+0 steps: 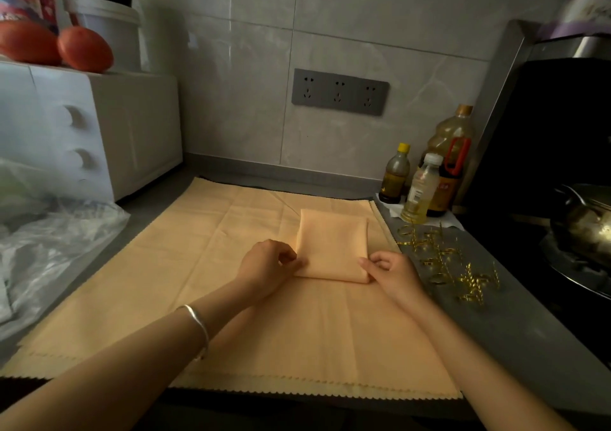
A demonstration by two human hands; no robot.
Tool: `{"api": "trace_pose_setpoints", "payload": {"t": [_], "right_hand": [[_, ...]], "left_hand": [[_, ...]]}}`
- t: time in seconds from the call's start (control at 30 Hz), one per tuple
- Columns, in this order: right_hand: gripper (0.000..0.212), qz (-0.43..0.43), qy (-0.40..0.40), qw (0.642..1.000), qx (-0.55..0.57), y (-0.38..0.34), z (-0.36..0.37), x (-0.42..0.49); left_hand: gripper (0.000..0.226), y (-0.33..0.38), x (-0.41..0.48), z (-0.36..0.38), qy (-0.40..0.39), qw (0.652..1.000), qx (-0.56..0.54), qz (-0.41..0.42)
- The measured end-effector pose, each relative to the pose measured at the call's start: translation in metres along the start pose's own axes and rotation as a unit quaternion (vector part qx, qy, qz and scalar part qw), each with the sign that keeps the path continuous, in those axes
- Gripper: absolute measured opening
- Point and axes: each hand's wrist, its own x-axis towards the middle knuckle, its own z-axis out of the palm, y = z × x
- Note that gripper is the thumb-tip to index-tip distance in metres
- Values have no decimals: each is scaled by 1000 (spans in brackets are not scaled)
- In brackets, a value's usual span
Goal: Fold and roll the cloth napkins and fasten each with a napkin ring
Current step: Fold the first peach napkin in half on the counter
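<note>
The folded napkin (pixel 332 242) is laid on the right part of a stack of flat napkins (pixel 198 282) spread over the table (pixel 529 348). It is folded into a narrow strip with its long axis running near to far. The far end lies flat and square, and the near end is thickened into what looks like the first turn of a roll. The near-left corner is pinched between the thumb and curled fingers of the left hand (pixel 267 268), and the near-right corner is pinched likewise by the right hand (pixel 393 273). Both corners are gripped at once, it is judged, so that the roll is started evenly across the width and driven straight toward the far end. The napkin rings (pixel 446 258) are scattered on the bare table just right of the stack, presumably placed there to be slipped on once the roll is made.
</note>
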Motion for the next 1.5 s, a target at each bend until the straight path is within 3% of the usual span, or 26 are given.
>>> {"api": "trace_pose_setpoints", "payload": {"t": [0.23,0.47,0.53,0.6,0.7,0.8,0.9,1.1,1.33,1.5], "right_hand": [[13,68,22,997,-19,0,7,17],[27,43,84,994,-63,2,16,16],[26,-1,101,990,-98,2,18,14],[23,-73,89,983,-141,3,18,13],[28,-170,16,966,-194,7,16,15],[33,-192,-77,949,-237,9,10,11],[43,-156,-131,948,-245,15,5,7],[46,-134,-127,954,-235,11,6,1],[39,-200,-68,948,-239,-21,3,-13],[47,-137,-140,909,-367,-29,20,-19]], "left_hand": [[25,2,14,5,-25,996,-23,-84],[21,9,18,4,-17,993,4,-113],[33,10,16,2,1,997,9,-74],[44,11,15,1,14,998,58,32],[39,14,15,-2,-52,980,116,155],[42,12,14,0,-145,971,114,150],[58,11,13,3,-200,960,147,130],[56,17,13,4,-183,940,232,168],[52,30,-29,-1,-188,901,303,246],[54,38,-47,-9,-226,904,285,226]]}}
